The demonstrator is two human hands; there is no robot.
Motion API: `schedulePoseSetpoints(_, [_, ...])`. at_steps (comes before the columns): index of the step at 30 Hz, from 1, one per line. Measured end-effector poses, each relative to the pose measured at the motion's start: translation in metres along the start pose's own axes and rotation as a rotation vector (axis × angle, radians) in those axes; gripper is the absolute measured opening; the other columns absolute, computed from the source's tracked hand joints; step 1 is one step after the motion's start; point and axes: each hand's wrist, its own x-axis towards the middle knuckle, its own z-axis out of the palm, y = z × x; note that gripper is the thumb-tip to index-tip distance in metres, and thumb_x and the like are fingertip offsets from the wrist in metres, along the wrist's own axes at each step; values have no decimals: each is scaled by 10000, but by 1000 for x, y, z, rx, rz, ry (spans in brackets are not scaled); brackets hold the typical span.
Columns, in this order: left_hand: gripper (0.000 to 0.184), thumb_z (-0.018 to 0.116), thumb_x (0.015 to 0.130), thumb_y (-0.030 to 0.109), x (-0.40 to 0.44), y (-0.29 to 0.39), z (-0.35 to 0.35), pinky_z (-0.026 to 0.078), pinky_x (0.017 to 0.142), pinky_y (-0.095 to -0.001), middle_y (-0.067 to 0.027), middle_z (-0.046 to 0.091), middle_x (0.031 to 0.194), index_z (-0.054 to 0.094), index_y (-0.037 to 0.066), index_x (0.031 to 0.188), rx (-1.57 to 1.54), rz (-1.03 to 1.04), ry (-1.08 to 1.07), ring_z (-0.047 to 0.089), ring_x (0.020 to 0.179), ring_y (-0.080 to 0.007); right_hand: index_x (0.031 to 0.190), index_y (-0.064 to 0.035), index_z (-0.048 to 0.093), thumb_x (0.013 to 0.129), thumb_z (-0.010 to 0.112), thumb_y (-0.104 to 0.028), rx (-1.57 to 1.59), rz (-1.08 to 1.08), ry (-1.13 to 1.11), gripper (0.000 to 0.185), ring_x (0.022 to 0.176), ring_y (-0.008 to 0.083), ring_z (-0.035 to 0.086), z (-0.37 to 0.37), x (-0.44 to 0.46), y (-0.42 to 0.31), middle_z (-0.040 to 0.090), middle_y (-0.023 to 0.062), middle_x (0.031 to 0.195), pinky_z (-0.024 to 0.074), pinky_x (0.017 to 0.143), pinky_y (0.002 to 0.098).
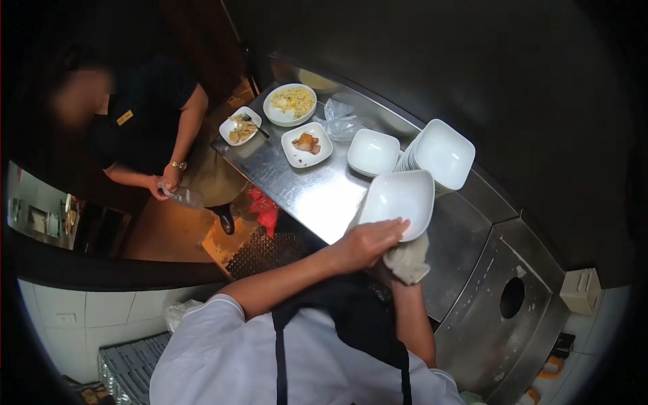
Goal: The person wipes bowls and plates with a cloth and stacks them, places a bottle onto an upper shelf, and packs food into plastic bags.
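Head view: left hand [371,244] clamps a square white bowl [401,199]; right hand [397,278] under cloth [410,260], grip impossible to tell; a round dish [289,122] holds fried rice [291,101].

The cloth [408,262] hides the right hand, and the gold badge [125,117] is too small to read.

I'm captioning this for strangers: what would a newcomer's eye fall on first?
Likely the white square bowl held in the person's left hand, a beige cloth just under it. Next, stacked white square dishes beyond on the steel counter, then a bright red item to the counter's left.
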Motion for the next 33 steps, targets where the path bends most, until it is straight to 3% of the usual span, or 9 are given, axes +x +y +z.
schedulePoseSetpoints(5, [422, 643, 835, 18, 4, -39, -43, 496, 1050, -479, -155, 681, 1243, 627, 34, 1256, 205, -66, -63, 650, 1170, -325, 1428, 67, 446, 1051, 396, -219, 228, 257, 39, 476, 1278, 276, 562, 48, -31, -39, 556, 203, 1405, 440, 1111, 374])
schedulePoseSetpoints(11, [380, 604, 837, 31, 9, -139, -35, 521, 994, -446, -161, 705, 1098, 634, 36, 1215, 408, -49, -134, 682, 1033, -328, 1470, 90, 372, 1026, 383, -206, 7, 178, 98, 535, 1276, 330, 570, 36, -44, -82, 518, 232, 1436, 461, 1107, 425])
schedulePoseSetpoints(14, [348, 609, 802, 33, 24, -177, -17, 525, 938, -411, -148, 697, 979, 639, 36, 1148, 503, 30, -271, 685, 933, -306, 1498, 50, 339, 1033, 394, -196, -128, -46, 111, 528, 1251, 308, 591, 59, -40, -110, 517, 203, 1439, 499, 1058, 399])
schedulePoseSetpoints(17, [396, 601, 805, 46, 35, -199, -7, 522, 994, -408, -161, 702, 1131, 644, 51, 1199, 503, -127, -533, 680, 1051, -317, 1487, 31, 365, 1035, 424, -192, -200, -281, 153, 507, 1214, 293, 612, 94, -27, -143, 540, 182, 1414, 516, 1025, 381])
schedulePoseSetpoints(21, [326, 579, 834, 70, 25, -225, 2, 503, 1001, -403, -148, 702, 1112, 641, 47, 1153, 488, -40, -419, 676, 1052, -295, 1448, 16, 439, 1030, 475, -212, -278, -590, 236, 478, 1165, 284, 634, 122, 14, -170, 590, 169, 1358, 516, 1001, 377])
schedulePoseSetpoints(24, [267, 556, 870, 97, 9, -247, 11, 459, 1053, -457, -144, 705, 1147, 648, 55, 1116, 448, 88, -242, 656, 1118, -302, 1319, 20, 570, 1000, 592, -266, -596, -552, 240, 429, 1083, 301, 650, 63, 82, -190, 656, 157, 1246, 514, 917, 420])
schedulePoseSetpoints(28, [325, 554, 875, 96, 2, -245, 8, 397, 1122, -489, -153, 678, 1222, 655, 43, 1179, 355, 7, -318, 617, 1201, -310, 1131, 42, 661, 958, 656, -352, -1821, -584, 237, 430, 997, 391, 631, 68, 146, -186, 673, 238, 1096, 467, 904, 468])
schedulePoseSetpoints(31, [349, 583, 902, 120, -2, -235, 1, 345, 1173, -498, -172, 638, 1305, 652, 40, 1235, 463, -26, -317, 565, 1280, -322, 1232, 8, 621, 886, 713, -346, -2099, -618, -60, 503, 1162, 405, 567, 62, 160, -163, 608, 241, 1262, 449, 989, 489])
schedulePoseSetpoints(33, [391, 639, 907, 177, 6, -208, -3, 345, 1169, -495, -195, 588, 1363, 624, 34, 1271, 378, -102, -48, 518, 1325, -332, 1289, -17, 591, 837, 755, -322, -2201, -727, -187, 570, 1252, 399, 520, 35, 173, -146, 551, 240, 1357, 437, 1034, 493])
